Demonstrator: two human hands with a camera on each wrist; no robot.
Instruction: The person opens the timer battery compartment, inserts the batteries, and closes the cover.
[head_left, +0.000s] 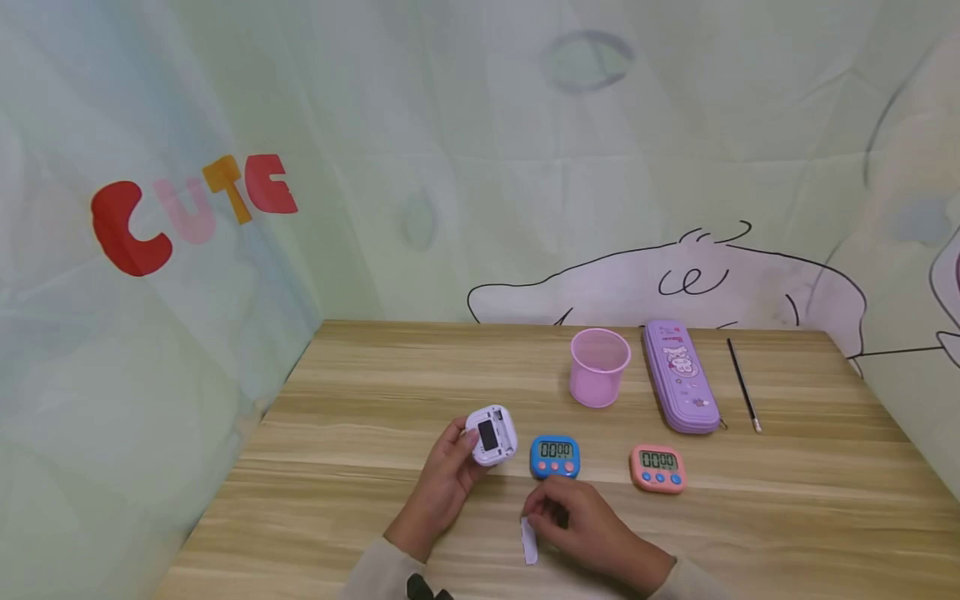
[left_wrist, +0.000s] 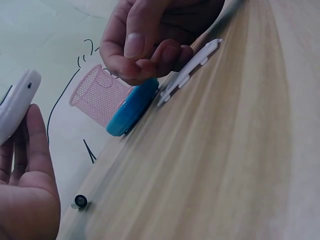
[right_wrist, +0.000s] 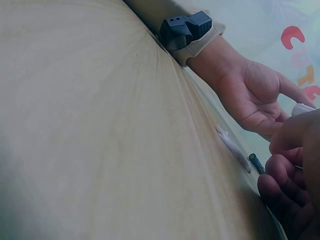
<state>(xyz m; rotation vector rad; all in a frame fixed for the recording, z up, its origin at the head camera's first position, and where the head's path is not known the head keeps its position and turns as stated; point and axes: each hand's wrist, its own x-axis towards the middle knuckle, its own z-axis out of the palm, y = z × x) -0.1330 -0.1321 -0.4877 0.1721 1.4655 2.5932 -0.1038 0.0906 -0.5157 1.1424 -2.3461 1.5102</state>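
Observation:
My left hand (head_left: pixel 447 479) grips a white digital timer (head_left: pixel 491 436), its back turned up and a narrow battery slot uncovered along one side. The thumb lies over the timer's near edge. A white battery cover (head_left: pixel 529 542), a thin strip with small tabs, lies on the table under my right hand (head_left: pixel 581 525). The right fingers hang loosely curled, fingertips close over the cover's far end, with nothing seen between them. In the left wrist view a small battery (left_wrist: pixel 80 201) lies on the table near the left hand; the head view does not show it.
A blue timer (head_left: pixel 555 457) lies just beyond the right hand, and a pink timer (head_left: pixel 657 469) is farther right. Behind them stand a pink mesh cup (head_left: pixel 598 368), a purple pencil case (head_left: pixel 681 375) and a black pencil (head_left: pixel 742 383) on the wooden table (head_left: pixel 337 400).

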